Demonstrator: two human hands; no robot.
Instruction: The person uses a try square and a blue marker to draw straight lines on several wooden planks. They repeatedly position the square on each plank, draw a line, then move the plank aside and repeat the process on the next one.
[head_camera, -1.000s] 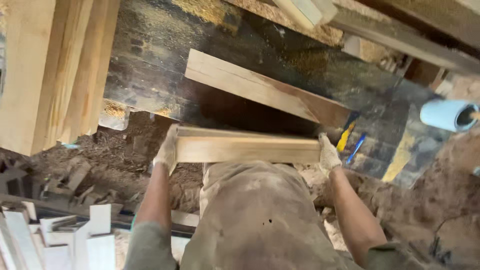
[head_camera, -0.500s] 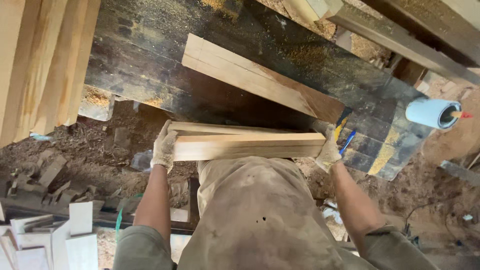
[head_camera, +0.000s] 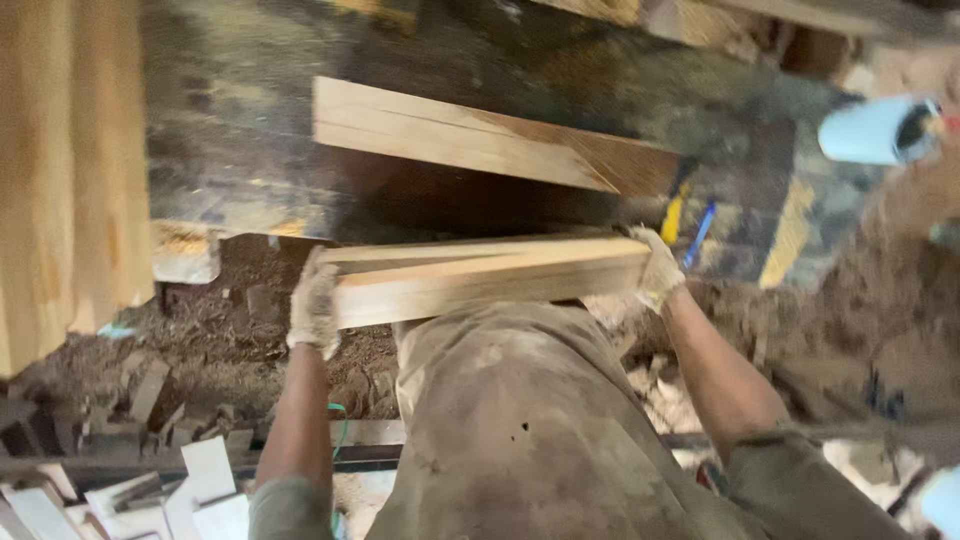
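Observation:
Both my gloved hands hold a short stack of light wooden boards (head_camera: 480, 280) level in front of my body. My left hand (head_camera: 314, 308) grips the stack's left end and my right hand (head_camera: 658, 268) grips its right end. The stack hangs just at the near edge of a dark, worn workbench (head_camera: 240, 130). Another flat wooden board (head_camera: 480, 140) lies on that bench, just beyond the stack, angled slightly.
Tall pale planks (head_camera: 70, 170) stand at the left. A light blue roll (head_camera: 878, 130) sits at the far right, and a yellow and blue tool (head_camera: 688, 222) lies on the bench by my right hand. Sawdust and wood offcuts (head_camera: 150, 400) cover the ground below.
The stack of boards stays in both hands at about the same height near the bench edge. My head has shifted, so the view slid slightly and is blurred.

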